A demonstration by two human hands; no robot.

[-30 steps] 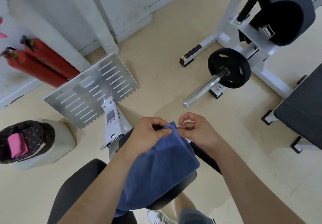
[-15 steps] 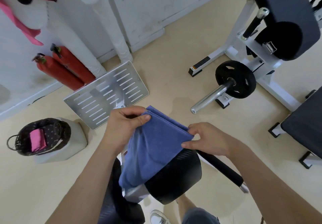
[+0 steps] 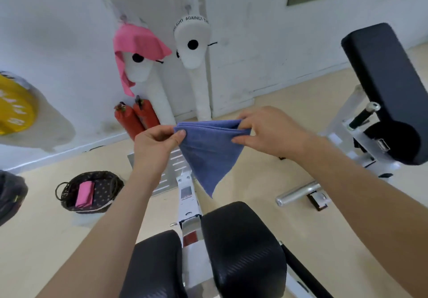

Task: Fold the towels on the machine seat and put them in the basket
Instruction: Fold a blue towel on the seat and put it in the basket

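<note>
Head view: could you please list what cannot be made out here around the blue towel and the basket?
- Blue towel: layer count, too fine; top corners covered by left hand and right hand.
- Basket: anything beneath the pink towel is hidden.
- Machine seat: near part cut off by the bottom edge.

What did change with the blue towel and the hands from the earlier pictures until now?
The blue towel was draped on the black pad; now it is lifted clear and hangs in the air. The left hand and right hand have spread apart along its top edge. Both keep pinching it. The pink towel stays in the basket.
</note>
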